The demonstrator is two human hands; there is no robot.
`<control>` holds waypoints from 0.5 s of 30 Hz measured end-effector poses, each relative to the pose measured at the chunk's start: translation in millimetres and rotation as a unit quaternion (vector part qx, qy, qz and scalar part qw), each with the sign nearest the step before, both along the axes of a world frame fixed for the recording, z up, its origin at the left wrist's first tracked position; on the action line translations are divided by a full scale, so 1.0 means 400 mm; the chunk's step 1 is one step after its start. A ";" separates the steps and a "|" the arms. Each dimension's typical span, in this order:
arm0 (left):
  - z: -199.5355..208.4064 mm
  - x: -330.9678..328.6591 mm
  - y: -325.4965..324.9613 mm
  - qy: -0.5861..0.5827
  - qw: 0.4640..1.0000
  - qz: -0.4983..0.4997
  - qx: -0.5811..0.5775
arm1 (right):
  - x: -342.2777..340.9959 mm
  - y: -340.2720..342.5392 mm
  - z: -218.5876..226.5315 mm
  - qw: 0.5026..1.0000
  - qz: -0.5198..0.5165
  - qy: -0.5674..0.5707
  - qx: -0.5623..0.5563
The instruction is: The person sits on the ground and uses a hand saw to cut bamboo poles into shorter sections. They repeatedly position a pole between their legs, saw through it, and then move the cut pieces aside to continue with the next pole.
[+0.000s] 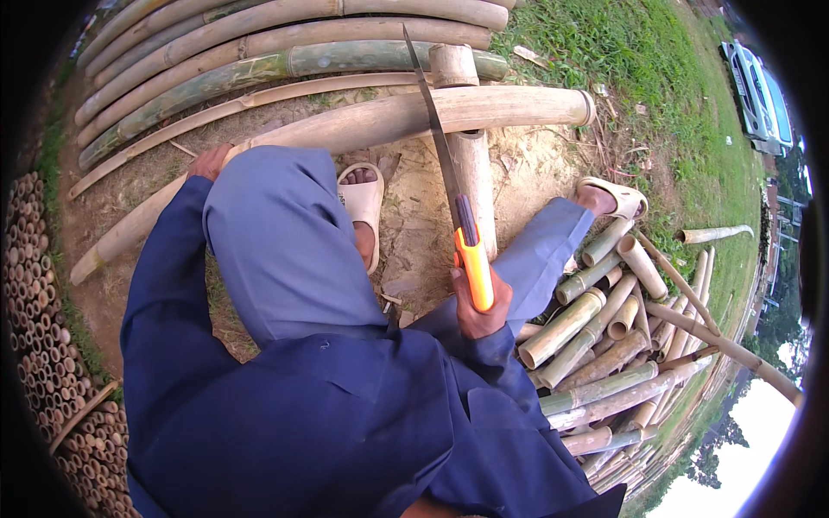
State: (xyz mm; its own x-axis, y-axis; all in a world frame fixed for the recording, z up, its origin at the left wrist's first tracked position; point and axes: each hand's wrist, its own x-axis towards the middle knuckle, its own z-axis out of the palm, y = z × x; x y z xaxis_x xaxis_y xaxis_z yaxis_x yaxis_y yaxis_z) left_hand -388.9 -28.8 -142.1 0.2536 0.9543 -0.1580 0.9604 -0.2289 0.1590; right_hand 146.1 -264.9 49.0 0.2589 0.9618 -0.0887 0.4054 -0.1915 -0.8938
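Observation:
My right hand [481, 302] is closed round the orange handle of a hand saw [442, 147]. Its long dark blade points away from me and crosses a thick, pale bamboo pole [371, 121]; I cannot tell whether the teeth touch it. This pole runs from the lower left to the upper right, passing beside my left knee. A shorter bamboo post [475, 186] lies beneath it as a support, near the blade. Further left, my left hand [210, 161] grips the pole, its fingers partly hidden by the sleeve and knee.
Several long bamboo poles [294, 60] lie side by side beyond the work. Cut bamboo pieces [596, 319] are heaped to my right, and stacked bamboo ends [39, 302] fill the left side. Sawdust [527, 168] covers the ground by the post. A parked vehicle [756, 99] stands far right.

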 end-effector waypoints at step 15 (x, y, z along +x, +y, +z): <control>0.022 -0.011 0.017 -0.009 0.995 -0.065 0.081 | -0.064 -0.086 0.046 0.998 -0.035 0.036 -0.049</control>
State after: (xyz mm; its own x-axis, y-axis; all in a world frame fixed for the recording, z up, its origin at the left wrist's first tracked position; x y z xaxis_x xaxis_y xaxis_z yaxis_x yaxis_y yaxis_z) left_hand -393.3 -22.0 -133.4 0.3780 0.9258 0.0003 0.9182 -0.3749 0.1276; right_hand 120.7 -299.3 67.2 0.3146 0.9273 -0.2028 0.3227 -0.3054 -0.8959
